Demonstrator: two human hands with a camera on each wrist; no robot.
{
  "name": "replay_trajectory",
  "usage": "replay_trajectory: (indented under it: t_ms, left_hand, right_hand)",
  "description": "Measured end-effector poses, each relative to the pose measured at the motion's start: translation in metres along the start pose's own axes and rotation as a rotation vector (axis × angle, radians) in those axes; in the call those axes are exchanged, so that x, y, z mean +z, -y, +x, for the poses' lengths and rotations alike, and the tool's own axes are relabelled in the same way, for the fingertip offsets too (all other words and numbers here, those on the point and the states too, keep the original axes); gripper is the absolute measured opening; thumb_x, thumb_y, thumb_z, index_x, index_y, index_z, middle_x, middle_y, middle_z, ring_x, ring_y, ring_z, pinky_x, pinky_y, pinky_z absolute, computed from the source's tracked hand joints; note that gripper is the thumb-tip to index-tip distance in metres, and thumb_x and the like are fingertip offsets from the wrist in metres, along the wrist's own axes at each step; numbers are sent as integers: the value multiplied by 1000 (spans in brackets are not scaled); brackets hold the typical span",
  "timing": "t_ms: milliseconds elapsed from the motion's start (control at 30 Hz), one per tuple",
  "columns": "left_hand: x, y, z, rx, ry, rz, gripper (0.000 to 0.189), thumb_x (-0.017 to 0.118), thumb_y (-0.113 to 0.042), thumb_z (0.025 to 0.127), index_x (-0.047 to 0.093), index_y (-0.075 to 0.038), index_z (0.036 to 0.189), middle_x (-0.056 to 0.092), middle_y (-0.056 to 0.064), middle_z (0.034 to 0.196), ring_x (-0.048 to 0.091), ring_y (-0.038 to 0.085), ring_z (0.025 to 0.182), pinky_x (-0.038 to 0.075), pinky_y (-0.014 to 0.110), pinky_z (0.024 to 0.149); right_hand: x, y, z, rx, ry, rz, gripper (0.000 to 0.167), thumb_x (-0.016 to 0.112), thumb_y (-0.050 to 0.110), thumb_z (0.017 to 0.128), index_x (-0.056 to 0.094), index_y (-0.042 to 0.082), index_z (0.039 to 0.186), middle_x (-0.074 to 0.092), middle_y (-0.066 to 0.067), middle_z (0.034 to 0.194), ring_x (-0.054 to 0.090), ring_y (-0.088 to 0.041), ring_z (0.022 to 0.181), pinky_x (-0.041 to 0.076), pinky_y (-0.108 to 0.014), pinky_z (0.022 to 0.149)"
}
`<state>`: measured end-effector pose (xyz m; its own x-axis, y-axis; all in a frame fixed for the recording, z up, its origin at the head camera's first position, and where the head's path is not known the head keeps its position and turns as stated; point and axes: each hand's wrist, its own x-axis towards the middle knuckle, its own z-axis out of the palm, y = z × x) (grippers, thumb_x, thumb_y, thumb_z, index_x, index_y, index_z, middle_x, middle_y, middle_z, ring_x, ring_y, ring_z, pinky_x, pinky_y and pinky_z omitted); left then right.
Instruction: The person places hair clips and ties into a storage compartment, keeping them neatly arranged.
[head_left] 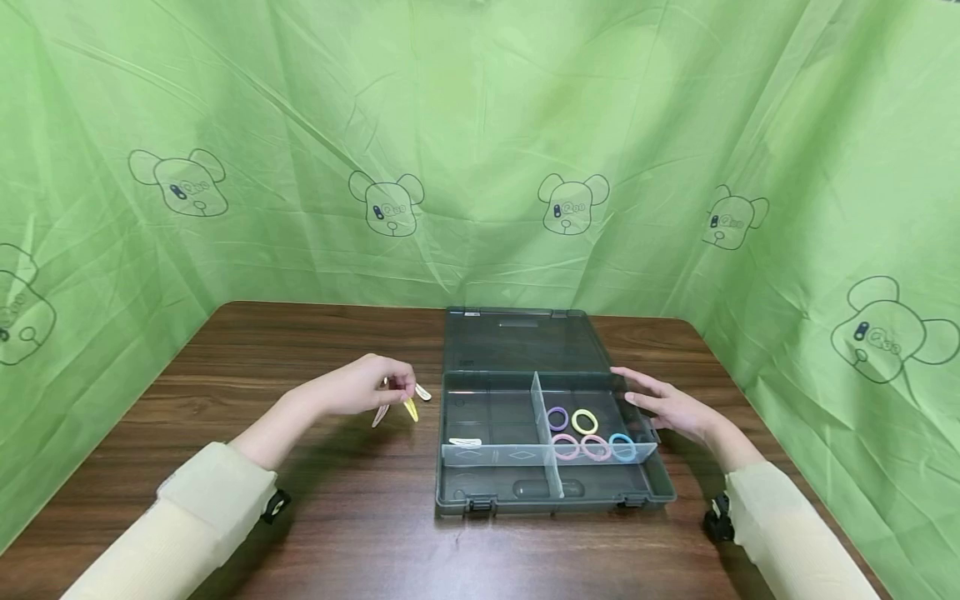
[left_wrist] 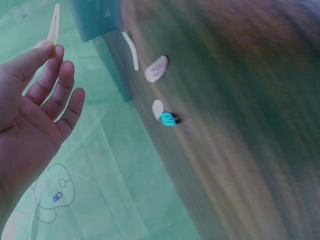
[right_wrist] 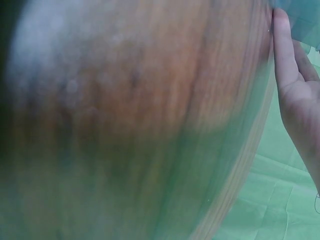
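My left hand [head_left: 378,385] is over the table left of the box, pinching a yellow snap hair clip [head_left: 411,408] between thumb and fingertips; the other fingers are loosely bent. Near it on the table lie a pink clip [head_left: 381,415] and a white clip [head_left: 423,392]. A small blue-and-black piece [left_wrist: 169,119] shows beside them in the left wrist view. My right hand [head_left: 678,408] has its fingers extended along the right side of the dark translucent organizer box [head_left: 495,505]. White clips [head_left: 465,442] lie in the back left compartment. Several coloured hair ties [head_left: 585,422] lie in the back right one.
The box's lid [head_left: 525,342] is folded back onto the table behind it. Clear dividers [head_left: 495,455] split the box into compartments. Green cloth [head_left: 480,100] printed with bear heads hangs around the back and sides of the wooden table [head_left: 337,517].
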<state>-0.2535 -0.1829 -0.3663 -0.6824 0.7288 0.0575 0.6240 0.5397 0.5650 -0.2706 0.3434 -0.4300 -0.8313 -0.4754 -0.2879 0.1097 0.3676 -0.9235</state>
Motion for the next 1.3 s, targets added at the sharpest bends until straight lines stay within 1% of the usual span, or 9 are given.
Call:
replay_trajectory:
  t_ms: [67,200,333,567,633,767,933,1133,1300]
  left_hand:
    - [-2,-4,3,-3,-20,18,8,61,-13,91,60,-17,84,59,-11,74,56,10,57,44,23,56]
    - [-5,-10,10,19,-39,21,8,61,-14,92,60,-19,85,60,-5,75,54,12,63,45,23,58]
    - [-6,-15,17,51,-48,18,6,61,-12,91,62,-15,86,61,-2,77,54,11,67,46,23,61]
    - [-6,-19,31,105,-74,26,4,62,-9,89,66,-12,88,66,3,83,54,8,71,47,25,67]
    - [-6,-20,35,106,-78,33,4,63,-10,89,66,-12,89,67,3,84,55,7,73,47,25,68]
    - [-3,-22,44,90,-81,44,7,64,-12,89,66,-17,92,66,-6,84,58,5,76,48,24,71]
    - [4,-27,54,75,-70,7,10,65,-12,88,64,-19,94,63,-10,81,60,7,77,50,24,72]
    - [10,-31,66,80,-53,23,7,68,-13,86,63,-15,89,61,-11,76,57,4,71,48,23,68]
    - [11,-34,76,82,-24,61,8,69,-13,85,62,-18,84,59,-12,73,54,3,69,47,22,66]
  right_hand:
    - [0,0,0,3,0,1,56,46,29,100,20,33,150,18,-10,155,24,-34,137,44,-47,95]
    - [0,0,0,0,-1,4,56,46,28,100,20,32,150,19,-11,154,25,-35,137,45,-47,94]
    - [0,0,0,1,-2,8,56,45,27,100,20,32,150,21,-12,154,29,-35,135,45,-47,94]
    - [-1,2,0,10,-4,-12,56,45,29,100,20,33,150,18,-10,155,25,-35,137,43,-49,96]
    - [-1,2,0,7,-5,-10,56,45,28,100,21,33,150,18,-10,155,24,-36,138,44,-48,96]
    - [0,0,0,1,-2,12,56,46,28,100,20,32,150,20,-12,154,25,-36,137,46,-46,93]
    - [1,-2,-3,-3,-2,16,57,46,27,100,20,30,150,19,-13,155,25,-36,137,47,-46,92]
    - [3,-2,-4,-5,-7,4,56,45,26,100,20,30,150,17,-11,155,21,-36,139,44,-46,95]
    - [1,0,-2,-9,-7,6,56,45,27,100,20,30,150,19,-11,155,22,-36,138,45,-46,94]
